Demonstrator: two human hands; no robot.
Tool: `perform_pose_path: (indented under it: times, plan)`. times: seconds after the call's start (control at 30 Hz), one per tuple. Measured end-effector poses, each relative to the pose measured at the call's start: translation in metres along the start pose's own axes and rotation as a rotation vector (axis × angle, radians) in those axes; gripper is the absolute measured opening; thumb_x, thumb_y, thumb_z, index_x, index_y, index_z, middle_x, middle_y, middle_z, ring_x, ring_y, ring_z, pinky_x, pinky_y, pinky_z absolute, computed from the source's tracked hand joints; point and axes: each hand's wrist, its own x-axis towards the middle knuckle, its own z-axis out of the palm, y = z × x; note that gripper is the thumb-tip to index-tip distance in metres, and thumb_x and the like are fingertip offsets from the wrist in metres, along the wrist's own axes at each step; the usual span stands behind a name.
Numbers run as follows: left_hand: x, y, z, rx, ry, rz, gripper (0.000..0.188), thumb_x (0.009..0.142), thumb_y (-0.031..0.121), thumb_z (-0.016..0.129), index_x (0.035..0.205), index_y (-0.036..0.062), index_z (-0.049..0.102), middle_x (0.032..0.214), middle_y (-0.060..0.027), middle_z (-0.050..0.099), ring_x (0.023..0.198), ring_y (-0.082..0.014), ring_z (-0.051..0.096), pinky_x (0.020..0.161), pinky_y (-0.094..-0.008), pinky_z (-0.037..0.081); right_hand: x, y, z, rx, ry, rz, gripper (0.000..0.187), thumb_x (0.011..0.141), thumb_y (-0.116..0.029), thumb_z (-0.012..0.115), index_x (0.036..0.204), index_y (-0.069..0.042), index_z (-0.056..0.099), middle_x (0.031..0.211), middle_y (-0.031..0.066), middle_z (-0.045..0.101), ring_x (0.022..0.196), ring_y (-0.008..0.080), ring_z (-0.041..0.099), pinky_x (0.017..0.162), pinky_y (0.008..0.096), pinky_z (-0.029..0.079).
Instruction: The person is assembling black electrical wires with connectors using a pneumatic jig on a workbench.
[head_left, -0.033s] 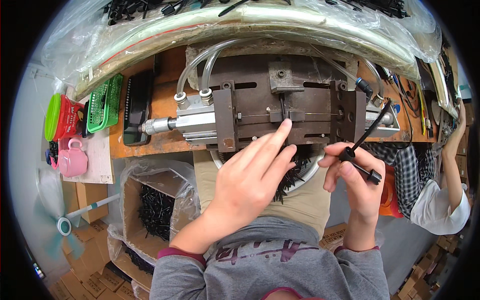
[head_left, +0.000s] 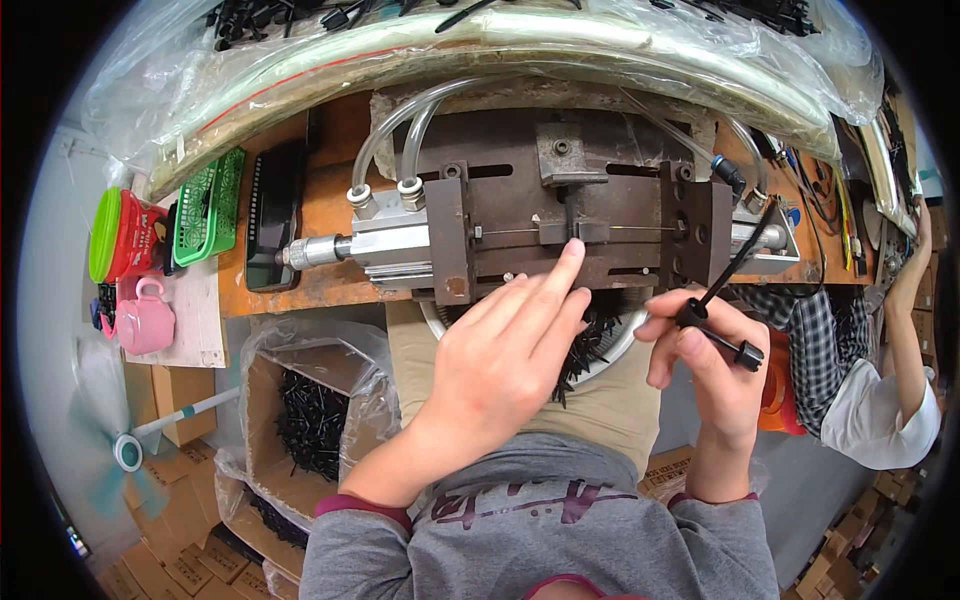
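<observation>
My left hand (head_left: 505,355) reaches over the front of a dark brown metal fixture (head_left: 515,262). Its fingers are stretched out, and the index fingertip rests at a small clamp block (head_left: 591,233) in the fixture's middle. A thin black plastic piece (head_left: 569,205) lies there, running back under the steel block (head_left: 560,158); its near end is hidden by the finger. Right of the fixture's front, my right hand (head_left: 722,370) pinches a black plastic stem with knobbed ends (head_left: 746,354). A curved black strip (head_left: 742,255) rises from the same fingers; whether both are one part I cannot tell.
Air cylinders (head_left: 395,245) with clear hoses flank the fixture. A heap of black parts (head_left: 585,360) sits over my lap. Left are a green basket (head_left: 212,205), a pink cup (head_left: 147,322) and a plastic-lined carton (head_left: 270,420). Another person's arm (head_left: 905,300) shows at right.
Almost nothing differs. The left hand has barely shifted at the clamp block, and the strip in the right hand has tilted very slightly.
</observation>
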Motion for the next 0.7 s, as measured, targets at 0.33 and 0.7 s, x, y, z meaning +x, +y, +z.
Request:
perform_pose_path:
  times: [0.33, 0.7]
  plan:
    - [0.010, 0.002, -0.002, 0.032, -0.088, -0.069, 0.032, 0.073, 0.014, 0.080, 0.102, 0.0033, 0.072, 0.123, -0.0117, 0.069, 0.073, -0.0200, 0.070, 0.065, -0.0281, 0.055, -0.002, -0.005, 0.001, -0.012, -0.034, 0.149, 0.020, 0.084, 0.001, 0.070, 0.102, 0.008, 0.071, 0.086, 0.0117, 0.071, 0.062, 0.0092, 0.062, 0.050, 0.0204, 0.048]
    - [0.010, 0.010, -0.012, -0.391, 0.027, 0.037, 0.037, 0.067, 0.007, 0.082, 0.103, 0.0018, 0.074, 0.093, -0.0089, 0.069, 0.077, -0.0227, 0.069, 0.063, -0.0307, 0.056, 0.013, -0.003, -0.003, -0.172, -0.388, 0.152, 0.013, 0.092, -0.005, 0.066, 0.094, 0.007, 0.072, 0.080, 0.0088, 0.068, 0.062, 0.0109, 0.063, 0.055, 0.0243, 0.047]
